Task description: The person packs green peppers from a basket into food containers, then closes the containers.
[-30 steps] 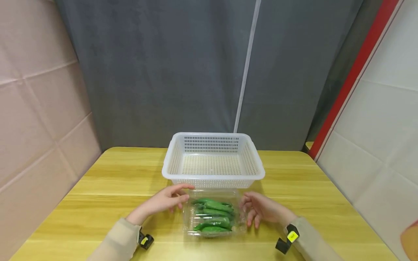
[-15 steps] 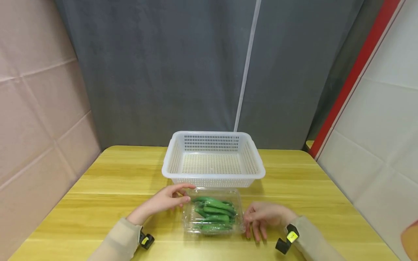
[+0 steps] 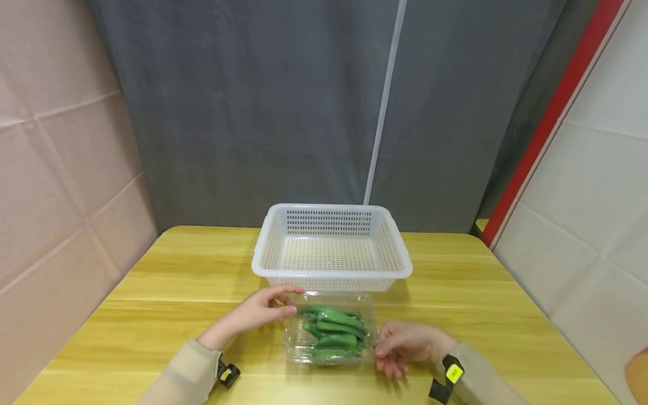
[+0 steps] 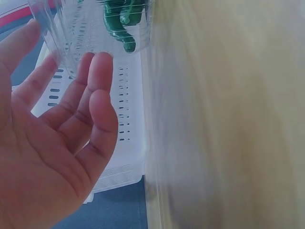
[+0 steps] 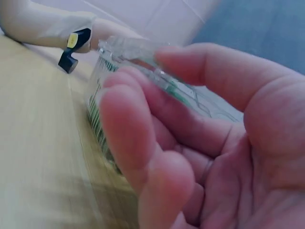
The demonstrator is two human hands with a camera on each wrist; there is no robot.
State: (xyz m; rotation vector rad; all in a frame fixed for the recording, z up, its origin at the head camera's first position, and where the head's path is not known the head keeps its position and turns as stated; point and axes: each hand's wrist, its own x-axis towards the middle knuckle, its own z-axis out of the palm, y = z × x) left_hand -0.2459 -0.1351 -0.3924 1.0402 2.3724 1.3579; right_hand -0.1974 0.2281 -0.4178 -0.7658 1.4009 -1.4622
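A clear plastic clamshell box point(image 3: 294, 344) lies on the table, with several long green peppers point(image 3: 338, 341) visible through its lid. My left hand point(image 3: 257, 310) is at the box's left side, its thumb and index finger touching the edge; in the left wrist view the other fingers of this hand point(image 4: 55, 138) bend loosely. At the box's near right corner, my right hand point(image 3: 409, 342) pinches the rim between thumb and index finger. The right wrist view shows the thumb against the rim of the box point(image 5: 126, 50), and the hand's own fingers hide the exact contact.
Just behind the box stands a white plastic basket point(image 3: 331, 274) with slotted walls and nothing in it. Both stand on a wooden table point(image 3: 192, 270). A grey curtain point(image 3: 253, 112) hangs behind the table, with a light wall covering point(image 3: 61, 197) on the left.
My right hand has come down along the box's right side to its near corner, and its fingers have closed in on the rim. The left hand has hardly moved.
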